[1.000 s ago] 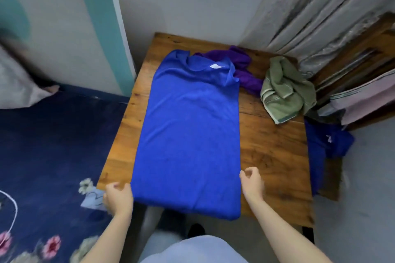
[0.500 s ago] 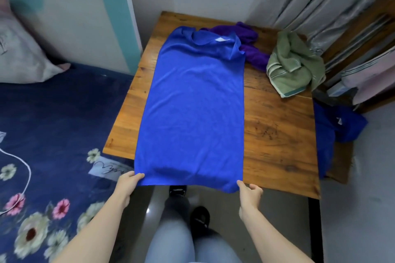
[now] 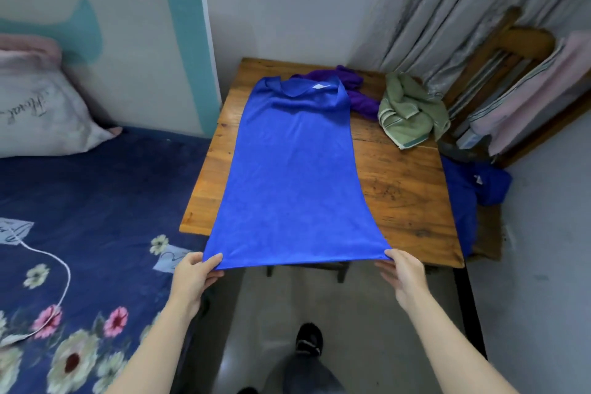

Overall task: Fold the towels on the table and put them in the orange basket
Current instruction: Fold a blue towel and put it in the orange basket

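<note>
The fingers [image 3: 213, 261] of the left hand [image 3: 191, 278] pinch the near left corner of the blue towel [image 3: 294, 176], thumb on top of the cloth and the other fingers curled under it. The fingers [image 3: 391, 255] of the right hand [image 3: 404, 278] pinch the near right corner in the same way, thumb over the hem, the remaining fingers loosely bent below. Between the two hands the near edge of the towel is pulled taut and held just past the front edge of the wooden table [image 3: 403, 189], above the floor. From there the towel runs as one long strip across the tabletop toward the wall, its far end bunched into a fold with a small white label showing. Just beside that far end, on the right, lies a crumpled purple towel [image 3: 358, 96], partly tucked under the blue one. Right of the purple towel, touching or nearly touching it, sits a crumpled green towel [image 3: 409, 112] near the table's far right corner. Another blue cloth [image 3: 473, 189] hangs off the table's right side. Behind it stands a wooden chair [image 3: 499, 51] with striped pink cloth draped over it, in front of a grey curtain [image 3: 447, 6]. Left of the table is a bed [image 3: 80, 201] with a dark blue flowered cover and a pillow [image 3: 38, 109].
</note>
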### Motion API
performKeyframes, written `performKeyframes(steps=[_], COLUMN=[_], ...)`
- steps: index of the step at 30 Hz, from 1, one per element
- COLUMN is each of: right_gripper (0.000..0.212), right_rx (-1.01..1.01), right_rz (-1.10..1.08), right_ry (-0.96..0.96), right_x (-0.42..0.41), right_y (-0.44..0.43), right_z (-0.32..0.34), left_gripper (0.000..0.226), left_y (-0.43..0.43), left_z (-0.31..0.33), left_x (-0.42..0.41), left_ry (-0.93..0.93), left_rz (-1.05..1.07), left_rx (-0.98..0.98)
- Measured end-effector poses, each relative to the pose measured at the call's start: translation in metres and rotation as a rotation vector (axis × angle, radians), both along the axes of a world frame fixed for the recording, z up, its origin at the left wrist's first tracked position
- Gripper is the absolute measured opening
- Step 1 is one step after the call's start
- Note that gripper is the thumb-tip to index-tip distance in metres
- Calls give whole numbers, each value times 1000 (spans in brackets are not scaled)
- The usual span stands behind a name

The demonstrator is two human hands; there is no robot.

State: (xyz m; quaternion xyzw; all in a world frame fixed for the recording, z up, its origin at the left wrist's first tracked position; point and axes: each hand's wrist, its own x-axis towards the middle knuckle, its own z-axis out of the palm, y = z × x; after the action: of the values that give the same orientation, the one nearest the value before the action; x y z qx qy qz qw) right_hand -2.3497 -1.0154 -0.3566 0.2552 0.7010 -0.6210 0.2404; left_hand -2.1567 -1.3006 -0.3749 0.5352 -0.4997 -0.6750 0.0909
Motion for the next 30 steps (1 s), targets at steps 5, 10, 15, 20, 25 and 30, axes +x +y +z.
performKeyframes(steps=[5,10,15,20,25,30], right_gripper=[25,21,17,16,17,20], right_rx=[-202,-198,-106,-27,-33,-127], right_rz=[-92,-105,-85,-45,42,66], right_ry=[165,106,64,149,189,142], right_x=[38,92,127,140,143,134], right_y=[5,17,36,52,63,70], right_z=[68,74,68,73,77,77], left_gripper=[15,31,35,16,13,22], left_y=[-5,4,23,45,69,87], left_z=[70,85,81,75,74,80], left_x=[32,85,127,163,174,163], left_ry=[184,159,109,78,89,137], left_rz=[-72,-95,-159,-195,-141,-89], left_rx=[-212,-192,-168,-147,-109,14])
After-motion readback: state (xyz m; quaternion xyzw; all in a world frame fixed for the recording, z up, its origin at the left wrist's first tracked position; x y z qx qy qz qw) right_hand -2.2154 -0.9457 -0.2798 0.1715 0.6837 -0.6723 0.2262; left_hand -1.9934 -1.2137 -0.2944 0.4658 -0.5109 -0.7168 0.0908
